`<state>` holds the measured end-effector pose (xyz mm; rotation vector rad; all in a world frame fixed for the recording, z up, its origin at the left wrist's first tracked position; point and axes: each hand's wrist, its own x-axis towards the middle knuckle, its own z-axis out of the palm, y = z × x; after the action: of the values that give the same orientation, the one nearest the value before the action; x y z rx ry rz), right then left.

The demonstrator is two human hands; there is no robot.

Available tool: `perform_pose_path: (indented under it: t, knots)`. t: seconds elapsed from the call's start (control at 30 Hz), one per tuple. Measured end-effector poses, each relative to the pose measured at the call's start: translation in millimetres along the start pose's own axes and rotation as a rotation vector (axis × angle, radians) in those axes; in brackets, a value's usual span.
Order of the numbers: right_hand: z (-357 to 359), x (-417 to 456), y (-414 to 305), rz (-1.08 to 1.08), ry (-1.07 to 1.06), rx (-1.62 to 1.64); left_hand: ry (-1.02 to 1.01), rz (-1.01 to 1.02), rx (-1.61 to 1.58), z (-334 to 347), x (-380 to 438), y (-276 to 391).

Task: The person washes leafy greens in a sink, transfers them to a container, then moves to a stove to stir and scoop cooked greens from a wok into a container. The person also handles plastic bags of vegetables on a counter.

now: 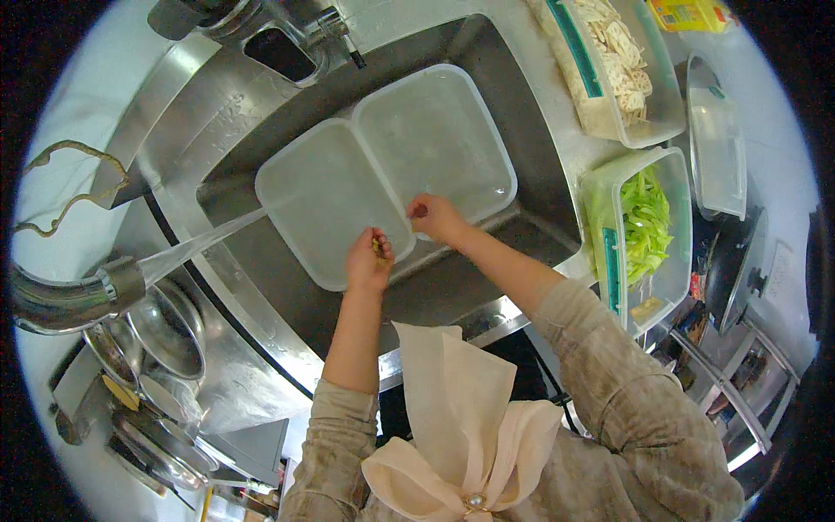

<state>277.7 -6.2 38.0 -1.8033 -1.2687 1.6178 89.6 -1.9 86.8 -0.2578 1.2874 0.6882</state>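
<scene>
My left hand (370, 258) is curled, palm up, around some small yellowish-green pieces (377, 246) over the near edge of the left plastic tub (329, 202). My right hand (436, 218) is at the near rim of the right plastic tub (434, 130), fingers bent together. A tiny yellowish bit seems to show by its fingertips, too small to name. Both translucent tubs sit side by side in a steel sink (287, 280) and look full of cloudy water. From a chrome faucet (78, 297), a stream of water (202, 245) runs into the left tub.
On the right counter stand a plastic container of pale sliced food (620, 65) and another of green vegetable strips (646, 222). A clear plastic container (717, 143) is beyond them. Steel bowls (166, 329) lie at left. Another metal fixture (280, 49) juts over the sink's far edge.
</scene>
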Motion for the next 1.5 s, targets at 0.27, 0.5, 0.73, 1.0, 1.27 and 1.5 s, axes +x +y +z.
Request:
perform_pose_path:
  t: [0.27, 0.5, 0.73, 1.0, 1.27, 1.5]
  knots:
    - [-16.7, 36.5, -49.4, -0.436, 0.300, -0.303, -0.115, 0.009, 0.042, 7.5, -1.6, 2.5]
    - [-46.2, 139.7, -32.1, -0.276, 0.077, -0.632, -0.093, -0.081, 0.155, 2.5, -13.0, 8.6]
    - [-29.1, -16.4, -45.1, -0.218, -0.699, -0.648, -0.016, -0.074, 0.046, -45.9, -18.2, 5.4]
    - [-16.1, -104.9, -53.6, -0.121, -0.412, -0.982, 0.018, -0.032, 0.247, -7.7, -37.4, 6.5]
    - [-33.2, -185.5, -83.6, -0.137, 0.094, -0.741, -0.017, 0.076, 0.584, 23.1, -54.3, -8.6]
    - [-22.0, -200.4, -53.9, -0.349, 0.537, -0.211, -0.916, 1.285, 1.187, 246.9, -226.8, -97.1]
